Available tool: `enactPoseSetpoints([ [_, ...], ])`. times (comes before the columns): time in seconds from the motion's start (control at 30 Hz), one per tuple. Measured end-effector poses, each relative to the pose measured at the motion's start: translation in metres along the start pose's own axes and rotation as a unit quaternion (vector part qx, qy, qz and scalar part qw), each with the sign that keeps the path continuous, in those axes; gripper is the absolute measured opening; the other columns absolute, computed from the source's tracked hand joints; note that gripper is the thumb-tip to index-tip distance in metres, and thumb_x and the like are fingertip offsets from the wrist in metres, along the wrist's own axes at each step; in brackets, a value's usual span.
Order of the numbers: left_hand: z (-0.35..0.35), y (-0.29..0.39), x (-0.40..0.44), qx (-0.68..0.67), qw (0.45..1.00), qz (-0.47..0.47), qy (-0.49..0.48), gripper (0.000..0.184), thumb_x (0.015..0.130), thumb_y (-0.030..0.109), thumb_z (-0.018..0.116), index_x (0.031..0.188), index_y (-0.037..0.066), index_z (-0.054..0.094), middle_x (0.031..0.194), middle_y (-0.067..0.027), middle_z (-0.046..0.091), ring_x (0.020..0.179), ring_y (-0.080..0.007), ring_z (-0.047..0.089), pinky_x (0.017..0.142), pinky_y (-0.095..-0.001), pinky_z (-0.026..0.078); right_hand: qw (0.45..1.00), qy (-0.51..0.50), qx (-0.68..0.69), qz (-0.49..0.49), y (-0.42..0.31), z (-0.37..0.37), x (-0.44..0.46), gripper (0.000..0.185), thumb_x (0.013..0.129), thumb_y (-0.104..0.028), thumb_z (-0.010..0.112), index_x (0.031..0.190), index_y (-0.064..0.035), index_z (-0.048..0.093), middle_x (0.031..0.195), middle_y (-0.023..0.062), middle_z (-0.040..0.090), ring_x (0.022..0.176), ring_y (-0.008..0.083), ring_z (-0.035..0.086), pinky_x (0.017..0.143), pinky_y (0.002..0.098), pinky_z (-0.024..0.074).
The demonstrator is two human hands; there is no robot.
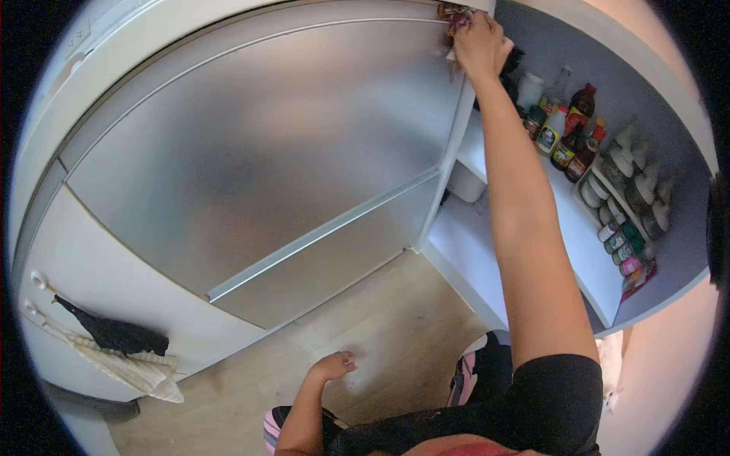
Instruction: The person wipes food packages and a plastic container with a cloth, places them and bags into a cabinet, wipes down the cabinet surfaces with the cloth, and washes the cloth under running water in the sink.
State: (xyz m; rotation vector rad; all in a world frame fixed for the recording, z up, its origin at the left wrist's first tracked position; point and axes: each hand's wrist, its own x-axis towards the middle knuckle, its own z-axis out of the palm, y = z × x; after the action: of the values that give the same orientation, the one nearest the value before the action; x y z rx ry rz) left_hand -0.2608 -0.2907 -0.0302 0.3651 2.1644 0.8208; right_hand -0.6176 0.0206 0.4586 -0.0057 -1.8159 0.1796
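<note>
At the top, my right hand [479, 45] reaches up to the edge between the metal panel and the cupboard. Its fingers are closed around a crinkled reddish-brown bundle [456, 19], whose kind I cannot make out. My left hand [332, 366] hangs low over the floor with its fingers curled in, and I see nothing in it. Beside my right hand and forearm stands the open corner cupboard [593, 270]. The large brushed-metal panel [274, 144], with a bright strip across its lower part, lies left of the raised arm.
Sauce bottles [564, 140] stand on the cupboard shelf, with small spice jars [625, 245] and lidded containers [635, 171] beside them. A black cloth [114, 327] and a cream cloth [125, 368] hang from hooks at the left. Wooden floor [357, 319] lies below.
</note>
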Motion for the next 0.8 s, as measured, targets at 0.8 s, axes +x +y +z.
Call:
enactPoseSetpoints([
  [0.8, -0.013, 0.043, -0.022, -0.012, 0.999, 0.002, 0.041, 0.064, 0.085, 0.05, 0.045, 0.124, 0.0, 0.045, 0.123, -0.0206, 0.049, 0.114, -0.0335, 0.046, 0.097, -0.0369, 0.035, 0.982, -0.111, 0.147, -0.034, 0.034, -0.085, -0.024, 0.026, 0.082, -0.022, 0.051, 0.101, -0.0046, 0.052, 0.092, 0.0198, 0.059, 0.089, 0.0396, 0.054, 0.075, 0.0467, 0.0418],
])
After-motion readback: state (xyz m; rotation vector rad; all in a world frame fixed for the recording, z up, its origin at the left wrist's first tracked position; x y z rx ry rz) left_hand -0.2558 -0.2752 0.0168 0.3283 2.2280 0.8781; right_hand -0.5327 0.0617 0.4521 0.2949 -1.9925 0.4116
